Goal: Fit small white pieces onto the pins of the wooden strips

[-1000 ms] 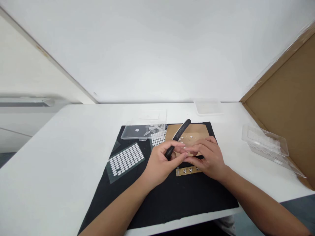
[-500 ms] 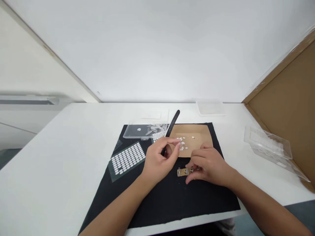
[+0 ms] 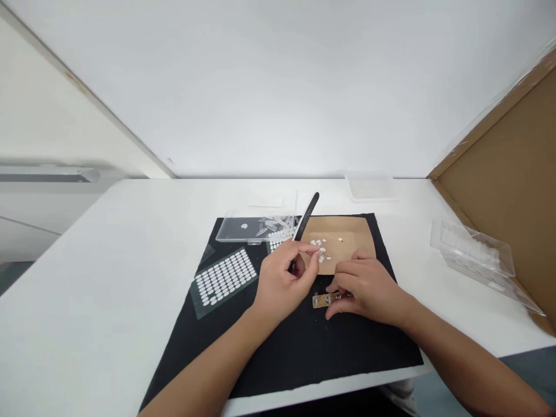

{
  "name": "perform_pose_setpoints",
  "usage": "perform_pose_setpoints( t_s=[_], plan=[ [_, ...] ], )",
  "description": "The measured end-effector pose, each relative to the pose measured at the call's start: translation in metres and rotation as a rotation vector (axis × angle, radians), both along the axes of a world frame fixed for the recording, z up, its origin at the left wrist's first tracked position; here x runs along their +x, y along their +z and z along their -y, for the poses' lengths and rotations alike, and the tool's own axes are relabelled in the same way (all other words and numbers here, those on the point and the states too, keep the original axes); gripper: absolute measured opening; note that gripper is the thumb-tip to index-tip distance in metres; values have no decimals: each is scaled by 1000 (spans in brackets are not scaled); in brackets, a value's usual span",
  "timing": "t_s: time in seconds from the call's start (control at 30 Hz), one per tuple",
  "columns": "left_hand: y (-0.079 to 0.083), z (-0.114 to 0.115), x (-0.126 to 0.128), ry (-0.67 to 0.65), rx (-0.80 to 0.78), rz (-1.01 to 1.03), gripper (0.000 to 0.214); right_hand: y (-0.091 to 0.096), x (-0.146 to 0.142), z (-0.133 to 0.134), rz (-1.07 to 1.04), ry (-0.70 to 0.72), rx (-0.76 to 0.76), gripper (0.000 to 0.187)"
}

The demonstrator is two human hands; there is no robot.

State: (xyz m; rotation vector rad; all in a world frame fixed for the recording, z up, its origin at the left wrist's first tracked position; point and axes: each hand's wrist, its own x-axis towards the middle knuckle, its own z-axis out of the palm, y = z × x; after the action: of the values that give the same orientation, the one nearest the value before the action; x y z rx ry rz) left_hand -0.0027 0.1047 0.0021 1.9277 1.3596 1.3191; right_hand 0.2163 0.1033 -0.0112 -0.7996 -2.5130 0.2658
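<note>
My left hand is closed around a long black nail file that sticks up and away over the mat. My right hand rests on the black mat, its fingers curled and pinching at the right end of a small tan strip that carries a few small shiny pieces. Behind both hands lies a tan card scattered with several small white oval pieces.
A sheet of white oval stickers lies on the mat's left. A clear flat case with clear tips sits behind it. A clear plastic tray stands at right by a brown board. Another clear lid lies at the back.
My right hand moved from beside my left hand down to the tan strip. My left hand swung the file from leaning right to pointing more upright.
</note>
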Motion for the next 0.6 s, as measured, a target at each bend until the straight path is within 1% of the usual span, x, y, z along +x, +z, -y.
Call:
perform_pose_setpoints(
  t_s=[0.37,0.6],
  plan=[
    [-2,1,1,0,-7,-4,11,8,-1,4,84,8,48,46],
    [0,1,2,4,-16,-11,11,8,-1,5,127,0,61,43]
  ],
)
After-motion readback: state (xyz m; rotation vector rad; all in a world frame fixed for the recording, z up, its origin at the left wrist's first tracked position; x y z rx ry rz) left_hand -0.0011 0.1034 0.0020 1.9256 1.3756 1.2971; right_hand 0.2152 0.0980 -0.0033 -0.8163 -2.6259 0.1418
